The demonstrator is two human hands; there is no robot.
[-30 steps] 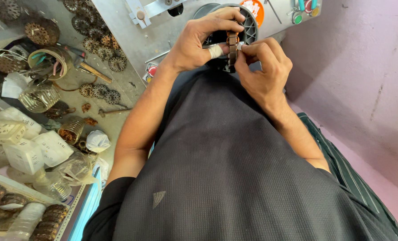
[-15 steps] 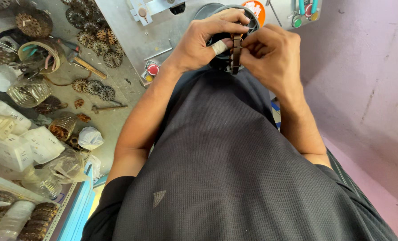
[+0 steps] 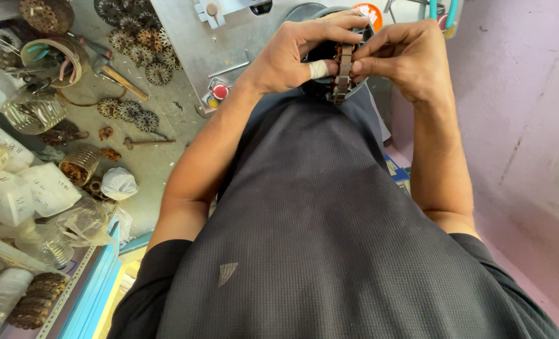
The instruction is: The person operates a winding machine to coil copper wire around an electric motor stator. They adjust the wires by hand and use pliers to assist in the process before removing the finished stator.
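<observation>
Seen from a head camera looking down over a dark grey shirt, a person holds a small stack of brown, rusty-looking metal laminations (image 3: 343, 74) up in front of the chest, just before a grey metal machine (image 3: 191, 44) with a red button (image 3: 220, 91). The left hand (image 3: 292, 53), with a white bandage on one finger, curls around the stack from the left, thumb and fingers pressed against its side. The right hand (image 3: 405, 56) pinches it from the right with fingertips closed on its edge. The stack stands on edge, narrow and tall, caught between both hands. It looks stiff and fairly heavy for its size, with thin plates that could slide apart or shed grit, so a firm grip across the flat faces, squeezing the plates together, seems safest; the edges may be sharp. To the left, the workbench (image 3: 160, 157) is strewn with toothed round rotor cores (image 3: 129, 110), a coil of wire (image 3: 52, 59), a glass jar (image 3: 33, 112) and white boxes (image 3: 22, 191). A pink wall (image 3: 518, 125) rises on the right.
</observation>
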